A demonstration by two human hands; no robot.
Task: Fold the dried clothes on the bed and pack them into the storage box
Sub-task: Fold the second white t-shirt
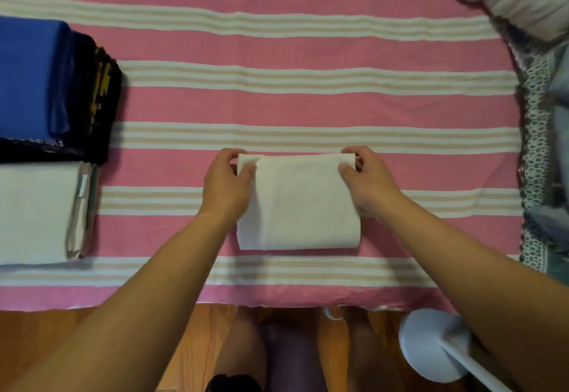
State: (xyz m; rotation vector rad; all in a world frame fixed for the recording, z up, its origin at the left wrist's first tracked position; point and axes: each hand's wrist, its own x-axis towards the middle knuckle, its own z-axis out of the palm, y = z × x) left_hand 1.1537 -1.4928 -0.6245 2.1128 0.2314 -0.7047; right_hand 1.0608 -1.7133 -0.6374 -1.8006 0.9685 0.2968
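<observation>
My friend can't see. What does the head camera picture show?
Both hands, left hand and right hand, pinch the far corners of a folded white cloth on a pink striped bedsheet. Folded clothes stacks sit at the left.

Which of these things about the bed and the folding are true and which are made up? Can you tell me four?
1. Both hands pinch the far corners of the white cloth. True: left hand, right hand.
2. The blue garment lies on top of the dark clothes. True.
3. The sheet is plain green. False: it is pink with pale stripes.
4. The folded stacks sit to the person's right. False: they sit to the left; the white folded stack is nearest.
</observation>
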